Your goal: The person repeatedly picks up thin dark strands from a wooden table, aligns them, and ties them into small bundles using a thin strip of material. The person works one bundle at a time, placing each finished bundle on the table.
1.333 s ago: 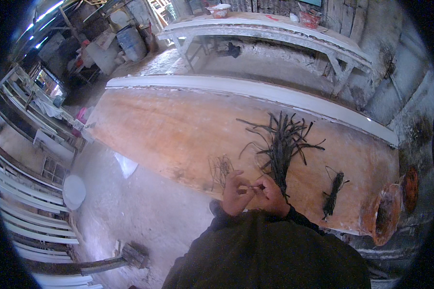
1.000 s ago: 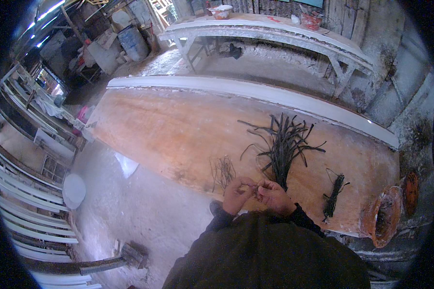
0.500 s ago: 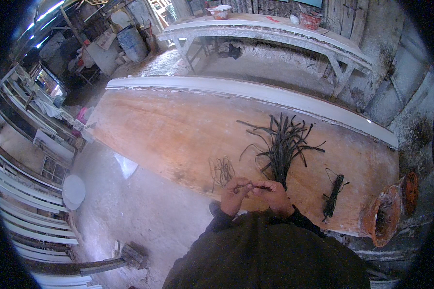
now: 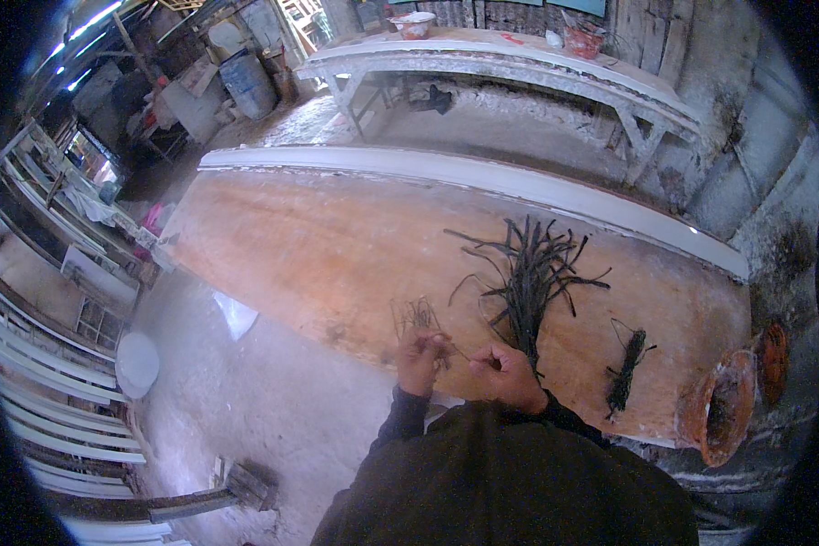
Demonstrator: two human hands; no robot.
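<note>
Over the near edge of the wooden table (image 4: 273, 237), my left hand (image 4: 419, 362) and my right hand (image 4: 510, 373) are a short way apart. A thin dark strand (image 4: 461, 352) stretches between their pinched fingers; I cannot tell whether it is string or a narrow strip. Just beyond my left hand lies a loose pile of thin strands (image 4: 419, 314). A large fanned bundle of black strips (image 4: 535, 282) lies beyond my right hand, its gathered end close to the fingers. Further right is a smaller tied dark bundle (image 4: 623, 378).
A long white moulding (image 4: 446, 171) runs along the table's far edge. At the right end sit worn orange tubs (image 4: 728, 414). Behind stands a white-stained workbench (image 4: 519, 50) with bowls. Racks of white lengths (image 4: 64, 382) fill the left side, near a round white disc (image 4: 137, 363).
My hands have drawn apart, the left moving left and the right slightly down, and the strand now shows between them. The bundles on the table stay in place.
</note>
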